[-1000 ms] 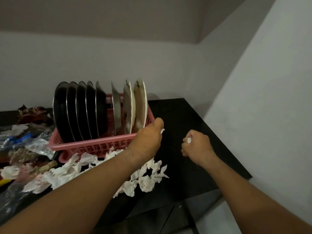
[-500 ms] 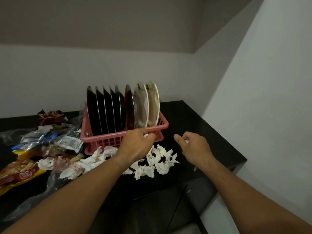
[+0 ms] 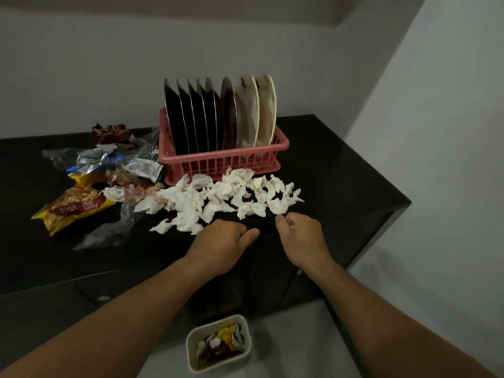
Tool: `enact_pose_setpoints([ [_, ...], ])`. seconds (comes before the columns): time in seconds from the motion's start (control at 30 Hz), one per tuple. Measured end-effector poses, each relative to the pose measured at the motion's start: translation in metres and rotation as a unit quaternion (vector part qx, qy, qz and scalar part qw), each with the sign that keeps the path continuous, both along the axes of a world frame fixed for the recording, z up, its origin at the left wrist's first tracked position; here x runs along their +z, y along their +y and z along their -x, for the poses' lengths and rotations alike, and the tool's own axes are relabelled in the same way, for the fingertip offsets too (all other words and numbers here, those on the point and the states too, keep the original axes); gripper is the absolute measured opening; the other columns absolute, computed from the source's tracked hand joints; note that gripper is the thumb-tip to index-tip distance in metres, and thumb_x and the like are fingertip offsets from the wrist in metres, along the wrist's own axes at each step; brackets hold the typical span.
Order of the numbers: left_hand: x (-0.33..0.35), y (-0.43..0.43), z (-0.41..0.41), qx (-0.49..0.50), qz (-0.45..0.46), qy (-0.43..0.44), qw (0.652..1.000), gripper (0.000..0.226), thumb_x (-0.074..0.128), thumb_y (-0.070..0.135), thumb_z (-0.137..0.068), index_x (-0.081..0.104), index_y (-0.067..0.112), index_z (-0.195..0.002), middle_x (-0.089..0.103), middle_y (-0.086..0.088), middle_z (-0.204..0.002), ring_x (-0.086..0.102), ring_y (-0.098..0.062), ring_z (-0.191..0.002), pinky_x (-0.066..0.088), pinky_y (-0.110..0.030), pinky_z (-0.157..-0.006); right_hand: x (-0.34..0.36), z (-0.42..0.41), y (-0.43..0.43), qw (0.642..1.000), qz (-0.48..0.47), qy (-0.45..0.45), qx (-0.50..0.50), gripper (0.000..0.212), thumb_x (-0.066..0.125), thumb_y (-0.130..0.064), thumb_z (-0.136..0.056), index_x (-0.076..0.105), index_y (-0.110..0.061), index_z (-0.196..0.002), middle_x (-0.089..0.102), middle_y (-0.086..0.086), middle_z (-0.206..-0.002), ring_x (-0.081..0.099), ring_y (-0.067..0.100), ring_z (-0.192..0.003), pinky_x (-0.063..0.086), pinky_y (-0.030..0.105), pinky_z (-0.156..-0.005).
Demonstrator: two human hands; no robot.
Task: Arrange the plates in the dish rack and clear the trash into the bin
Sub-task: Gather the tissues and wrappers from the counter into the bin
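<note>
Hovering at the near edge of the bench (image 3: 341,165), both hands had drawn back from the rack (image 3: 223,159), where they were a second ago. The left hand (image 3: 221,241), which then touched the rack's front right corner, now sat palm down just short of the tissues (image 3: 226,197). Its fingers (image 3: 240,230) were curled under and its thumb stuck out to the right; whether it grasped anything could not be told. The right hand (image 3: 300,236) was beside it, apart from it, loosely curled. Its forefinger and thumb reached close to the nearest tissue tip. A small pale speck showed at that hand, as before, but whether it was a pinched scrap could not be told.

The plates (image 3: 218,115) stood upright in the pink rack at the back of the bench, dark ones to the left and two pale ones to the right, unchanged. The crumpled tissues lay strewn just in front of the rack, and the wrappers (image 3: 103,165) lay piled to its left. The view had tipped down, so the bin (image 3: 218,342) now showed on the floor below the bench edge, between the forearms, with some wrappers already inside.
</note>
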State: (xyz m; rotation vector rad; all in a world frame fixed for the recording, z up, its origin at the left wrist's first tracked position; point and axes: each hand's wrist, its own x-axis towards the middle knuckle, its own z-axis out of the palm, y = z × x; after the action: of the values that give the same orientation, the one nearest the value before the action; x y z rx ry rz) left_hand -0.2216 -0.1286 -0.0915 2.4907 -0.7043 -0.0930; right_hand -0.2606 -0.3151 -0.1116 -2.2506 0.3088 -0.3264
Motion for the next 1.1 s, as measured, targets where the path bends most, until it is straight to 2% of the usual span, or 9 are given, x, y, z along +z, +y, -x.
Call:
enact_pose_setpoints([
  [0.17, -0.045, 0.015, 0.012, 0.002, -0.041, 0.038, 0.998, 0.050, 0.044, 0.052, -0.094, 0.054, 0.021, -0.056, 0.054, 0.004, -0.050, 0.051, -0.006, -0.045, 0.032, -0.025, -0.048, -0.035, 0.023, 0.022, 0.994, -0.093, 0.044, 0.022, 0.030, 0.041, -0.035, -0.088, 0.048, -0.024, -0.061, 0.052, -0.014, -0.054, 0.046, 0.002, -0.052, 0.035, 0.016, -0.049],
  [0.37, -0.154, 0.052, 0.021, -0.020, -0.093, 0.175, 0.980, 0.040, 0.038, 0.041, -0.100, 0.053, 0.024, -0.067, 0.055, 0.005, -0.066, 0.057, -0.011, -0.062, 0.040, -0.029, -0.054, -0.132, 0.059, 0.042, 0.983, -0.149, 0.109, -0.002, 0.021, 0.034, -0.028, -0.078, 0.050, -0.018, -0.069, 0.047, -0.013, -0.058, 0.042, 0.002, -0.055, 0.036, 0.023, -0.053],
  [0.47, -0.232, 0.080, 0.022, -0.003, -0.126, 0.185, 0.975, 0.040, 0.037, 0.042, -0.101, 0.045, 0.027, -0.064, 0.050, 0.009, -0.064, 0.052, -0.009, -0.059, 0.034, -0.027, -0.051, -0.211, 0.058, 0.066, 0.981, -0.155, 0.119, -0.012, 0.019, 0.035, -0.024, -0.079, 0.050, -0.020, -0.068, 0.047, -0.010, -0.065, 0.043, 0.000, -0.060, 0.036, 0.018, -0.059],
  [0.6, -0.321, 0.109, 0.023, -0.013, -0.164, 0.189, 0.968, 0.037, 0.034, 0.041, -0.102, 0.053, 0.024, -0.075, 0.062, 0.000, -0.078, 0.060, -0.018, -0.072, 0.049, -0.034, -0.067, -0.319, 0.045, 0.094, 0.980, -0.148, 0.132, -0.011, 0.030, 0.042, -0.015, -0.096, 0.053, -0.030, -0.074, 0.055, -0.002, -0.084, 0.051, 0.004, -0.078, 0.040, 0.020, -0.070],
  [0.8, -0.476, 0.143, 0.020, 0.041, -0.169, 0.182, 0.968, 0.036, 0.033, 0.042, -0.102, 0.057, 0.026, -0.081, 0.065, 0.002, -0.084, 0.060, -0.015, -0.075, 0.049, -0.032, -0.070, -0.509, 0.001, 0.143, 0.959, -0.218, 0.161, -0.084, 0.008, 0.047, -0.036, -0.102, 0.052, -0.040, -0.098, 0.055, -0.013, -0.102, 0.057, 0.010, -0.093, 0.051, 0.035, -0.084],
  [0.9, -0.541, 0.149, 0.016, 0.065, -0.177, 0.152, 0.970, 0.034, 0.036, 0.044, -0.100, 0.050, 0.028, -0.073, 0.055, 0.006, -0.072, 0.053, -0.012, -0.065, 0.039, -0.029, -0.059, -0.589, -0.003, 0.165, 0.955, -0.226, 0.163, -0.101, 0.012, 0.049, -0.038, -0.101, 0.049, -0.035, -0.113, 0.055, -0.008, -0.110, 0.054, 0.004, -0.093, 0.043, 0.014, -0.075],
  [0.93, -0.559, 0.149, 0.014, 0.068, -0.171, 0.148, 0.972, 0.034, 0.038, 0.043, -0.099, 0.047, 0.028, -0.070, 0.052, 0.007, -0.069, 0.053, -0.012, -0.064, 0.038, -0.029, -0.058, -0.610, -0.002, 0.171, 0.958, -0.214, 0.179, -0.071, 0.021, 0.050, -0.038, -0.101, 0.048, -0.031, -0.120, 0.054, -0.006, -0.116, 0.053, 0.003, -0.096, 0.040, 0.010, -0.074],
  [1.0, -0.591, 0.145, 0.009, 0.070, -0.159, 0.144, 0.974, 0.031, 0.039, 0.042, -0.098, 0.046, 0.029, -0.070, 0.050, 0.009, -0.067, 0.054, -0.011, -0.062, 0.039, -0.029, -0.057, -0.649, 0.002, 0.173, 0.966, -0.109, 0.231, 0.032, 0.038, 0.051, -0.042, -0.099, 0.046, -0.021, -0.130, 0.053, 0.003, -0.126, 0.053, 0.017, -0.112, 0.044, 0.024, -0.091],
  [1.1, -0.621, 0.135, 0.001, 0.067, -0.160, 0.139, 0.975, 0.027, 0.039, 0.039, -0.097, 0.047, 0.029, -0.072, 0.053, 0.006, -0.074, 0.054, -0.015, -0.066, 0.039, -0.030, -0.058, -0.670, -0.001, 0.162, 0.911, 0.071, 0.367, 0.176, 0.059, 0.035, -0.061, -0.097, 0.049, -0.021, -0.137, 0.051, 0.011, -0.139, 0.045, 0.031, -0.130, 0.036, 0.044, -0.108],
])
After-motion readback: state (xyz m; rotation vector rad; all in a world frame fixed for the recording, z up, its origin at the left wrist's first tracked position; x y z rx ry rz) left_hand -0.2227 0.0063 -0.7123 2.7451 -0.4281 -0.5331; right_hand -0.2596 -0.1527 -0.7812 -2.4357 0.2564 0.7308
